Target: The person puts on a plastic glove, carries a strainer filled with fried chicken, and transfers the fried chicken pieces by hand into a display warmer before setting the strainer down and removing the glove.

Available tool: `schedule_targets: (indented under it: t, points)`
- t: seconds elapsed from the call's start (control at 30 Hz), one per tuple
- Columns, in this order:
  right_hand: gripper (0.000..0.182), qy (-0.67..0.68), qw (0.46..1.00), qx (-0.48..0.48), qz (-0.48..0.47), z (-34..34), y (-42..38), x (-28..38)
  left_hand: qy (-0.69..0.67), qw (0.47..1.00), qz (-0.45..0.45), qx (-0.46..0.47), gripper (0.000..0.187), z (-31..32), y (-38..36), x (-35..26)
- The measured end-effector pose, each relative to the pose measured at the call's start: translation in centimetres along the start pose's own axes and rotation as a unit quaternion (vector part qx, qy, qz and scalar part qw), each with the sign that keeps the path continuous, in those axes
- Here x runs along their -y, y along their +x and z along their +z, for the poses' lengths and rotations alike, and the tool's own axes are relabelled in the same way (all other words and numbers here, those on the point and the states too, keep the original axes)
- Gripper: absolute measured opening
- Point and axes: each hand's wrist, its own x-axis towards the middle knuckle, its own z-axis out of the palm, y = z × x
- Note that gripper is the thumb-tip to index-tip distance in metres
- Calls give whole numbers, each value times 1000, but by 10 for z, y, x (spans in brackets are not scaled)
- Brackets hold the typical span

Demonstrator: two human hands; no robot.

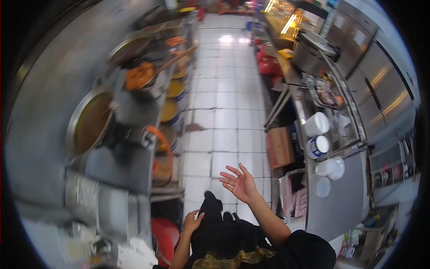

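My right hand (242, 184) is raised in front of my body over the tiled floor, palm showing and fingers spread, with nothing in it. Lower down, my left hand (192, 221) hangs beside my black-clad leg (210, 207), its thumb apart from loosely bent fingers and no object visible in it. The steel counter on the right, with a white tub (329, 167) lying on its side and a round translucent lid (323, 186), is nearest to my right hand. A red container (165, 237) stands on the floor left of my left arm.
A tiled aisle (224, 94) runs ahead. Along the left are a large pot of brown liquid (92, 123), orange food (139, 75), an orange hose (166, 145) and several tins (169, 111). On the right stand white tubs (316, 124), a big steel pot (310, 53) and a cardboard box (280, 147).
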Motion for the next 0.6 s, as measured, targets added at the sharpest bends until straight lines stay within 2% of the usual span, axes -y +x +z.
schedule_targets:
  t: [0.07, 0.1, 0.13, 0.17, 0.27, 0.3, 0.37, 0.43, 0.5, 0.6]
  points:
    - [65, 39, 997, -37, -47, -8, 5, -4, -6, 1000, -5, 6, 55, -8, 10, 23]
    - [64, 86, 992, -92, -15, -28, 36, 27, 20, 998, -52, 35, 54, -24, 21, 4]
    - [63, 53, 993, -93, -51, -32, 74, 96, -11, 1000, -8, 17, 53, 3, 113, -34]
    - [61, 53, 992, -99, -59, -26, 105, 130, -23, 1000, -3, 15, 53, -2, 172, -53]
    - [59, 64, 979, -186, -57, -27, 155, 194, -51, 998, -28, 37, 52, 1, 287, -85]
    - [59, 66, 973, -213, -57, -26, 172, 215, -44, 998, -8, 37, 51, -8, 326, -102]
    - [59, 19, 974, -211, -85, -14, 204, 274, -45, 998, 31, 38, 50, -6, 405, -149]
    - [59, -26, 975, -189, -115, 12, 232, 334, -48, 997, 53, 25, 49, -27, 460, -237]
    - [54, -70, 964, -175, -189, 19, 265, 390, -80, 991, 108, 27, 46, -36, 520, -300]
    - [45, -130, 917, -236, -295, 26, 321, 464, -122, 986, 64, 90, 43, -55, 593, -404]
